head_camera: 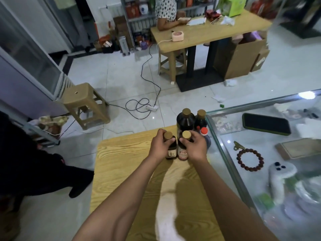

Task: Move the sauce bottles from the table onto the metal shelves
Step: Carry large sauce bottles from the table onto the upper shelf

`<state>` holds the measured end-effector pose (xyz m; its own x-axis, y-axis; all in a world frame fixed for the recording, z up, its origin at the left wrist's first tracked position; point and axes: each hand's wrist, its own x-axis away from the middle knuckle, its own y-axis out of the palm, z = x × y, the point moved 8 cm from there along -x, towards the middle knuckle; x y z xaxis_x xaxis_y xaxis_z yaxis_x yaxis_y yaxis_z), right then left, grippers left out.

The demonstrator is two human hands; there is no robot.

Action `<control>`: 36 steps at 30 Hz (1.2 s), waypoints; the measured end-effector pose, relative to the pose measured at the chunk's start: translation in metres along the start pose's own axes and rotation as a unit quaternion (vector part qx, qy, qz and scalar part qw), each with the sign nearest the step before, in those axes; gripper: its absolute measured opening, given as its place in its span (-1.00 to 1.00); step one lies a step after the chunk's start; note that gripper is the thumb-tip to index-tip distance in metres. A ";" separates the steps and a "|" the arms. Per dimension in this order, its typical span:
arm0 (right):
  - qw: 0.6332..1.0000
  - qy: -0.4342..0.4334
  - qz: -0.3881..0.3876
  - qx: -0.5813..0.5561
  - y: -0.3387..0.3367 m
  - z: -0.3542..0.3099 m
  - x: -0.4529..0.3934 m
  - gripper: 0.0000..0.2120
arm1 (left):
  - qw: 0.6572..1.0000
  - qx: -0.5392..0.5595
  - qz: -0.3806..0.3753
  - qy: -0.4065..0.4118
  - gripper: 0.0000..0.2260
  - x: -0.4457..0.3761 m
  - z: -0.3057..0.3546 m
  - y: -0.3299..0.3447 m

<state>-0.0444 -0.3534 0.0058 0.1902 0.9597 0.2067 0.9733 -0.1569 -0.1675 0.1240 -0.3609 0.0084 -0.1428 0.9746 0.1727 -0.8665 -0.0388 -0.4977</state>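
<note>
both hands are at the far edge of the wooden surface [121, 171], each wrapped round the neck of one small dark sauce bottle. the left hand [159, 145] grips the left small bottle [170, 150] just below its gold cap; the right hand [195, 145] grips the right small bottle [182, 150] the same way. both bottles stand upright, long axis vertical, side by side and nearly touching — each lies directly under its own hand, so neither hand is nearer.

directly behind them stand a large dark bottle [185, 119], a second gold-capped bottle [201, 119] and a red-capped bottle [205, 134], the last just beside the right hand. a glass counter [225, 153] borders the surface on the right.

judgement: a straight vertical lift is called for first — any forward drift risks knocking the rear bottles. metal shelving [139, 20] shows far across the room, behind the second table [208, 32].
</note>
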 end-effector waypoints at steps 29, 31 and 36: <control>0.966 -0.037 0.240 -0.086 -0.179 -0.057 0.374 -0.64 | 0.951 0.180 -0.157 0.197 -0.86 0.345 0.125 -0.013; 0.960 -0.036 0.265 -0.078 -0.206 -0.056 0.398 -0.64 | 0.943 0.183 -0.175 0.214 -0.86 0.368 0.146 0.002; 0.926 -0.057 0.365 -0.076 -0.331 -0.051 0.483 -0.63 | 0.913 0.166 -0.251 0.277 -0.84 0.468 0.220 0.082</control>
<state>-0.2677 0.1506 0.2099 0.7983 0.6022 -0.0136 0.5992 -0.7963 -0.0830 -0.1189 0.0436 0.2357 0.4965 0.8462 -0.1935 -0.8662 0.4684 -0.1741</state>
